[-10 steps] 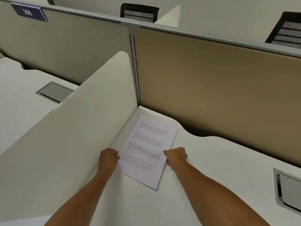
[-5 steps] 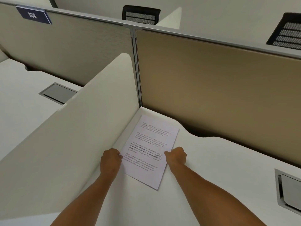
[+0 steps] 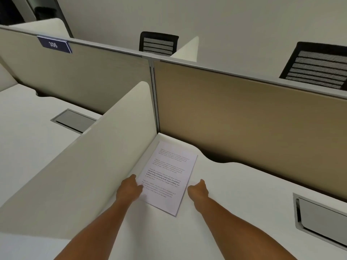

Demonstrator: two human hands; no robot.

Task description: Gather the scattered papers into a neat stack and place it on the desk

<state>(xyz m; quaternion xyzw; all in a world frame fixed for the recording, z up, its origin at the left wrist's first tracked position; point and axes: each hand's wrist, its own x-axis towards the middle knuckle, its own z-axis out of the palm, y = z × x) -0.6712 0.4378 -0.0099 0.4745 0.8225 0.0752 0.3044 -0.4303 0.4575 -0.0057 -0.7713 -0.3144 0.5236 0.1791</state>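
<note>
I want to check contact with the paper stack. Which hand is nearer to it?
Left. The left hand touches the left edge of the paper stack; the right hand sits just off its right edge, with desk showing between.

stack of papers (image 3: 167, 178) flat on desk (image 3: 234, 184) | left hand (image 3: 128, 191) touching its edge | right hand (image 3: 198, 190) just beside, seemingly apart

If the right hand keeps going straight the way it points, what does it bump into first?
Probably the tan wall panel behind the desk. The right hand sits just beside the paper stack, so it likely slides past it, though depth is unclear.
</note>
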